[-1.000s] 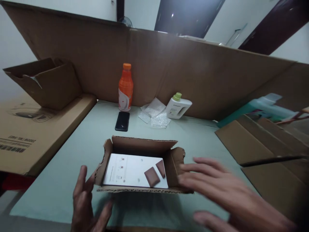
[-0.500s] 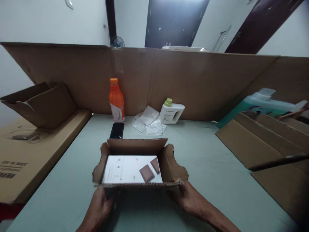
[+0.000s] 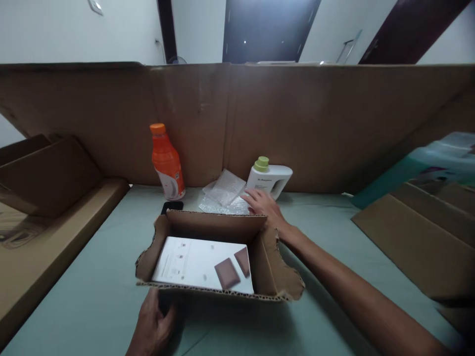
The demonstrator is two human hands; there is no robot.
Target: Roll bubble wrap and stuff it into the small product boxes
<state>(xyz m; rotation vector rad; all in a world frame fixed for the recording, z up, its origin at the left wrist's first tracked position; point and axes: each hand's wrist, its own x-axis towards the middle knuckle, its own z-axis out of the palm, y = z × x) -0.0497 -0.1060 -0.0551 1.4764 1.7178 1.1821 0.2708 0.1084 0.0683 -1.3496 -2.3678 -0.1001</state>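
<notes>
A small open cardboard box (image 3: 270, 269) sits in front of me on the green table; inside lies a white leaflet (image 3: 185, 262) with two brown pads (image 3: 227, 273) on it. My left hand (image 3: 152, 326) holds the box's near wall at its left. My right hand (image 3: 264, 205) reaches past the box's far right corner, fingers spread flat over the clear bubble-wrap bags (image 3: 226, 190), close to the white bottle with a green cap (image 3: 270, 178).
An orange drink bottle (image 3: 166, 162) and a black phone (image 3: 171, 206) stand behind the box. A tall cardboard wall (image 3: 297, 123) closes the back. Cardboard boxes (image 3: 48, 173) lie at left, flattened cardboard (image 3: 415, 232) at right.
My right hand left the box's near right side and stretched forward to the bubble-wrap bags by the white bottle. My left hand stays at the box's near wall.
</notes>
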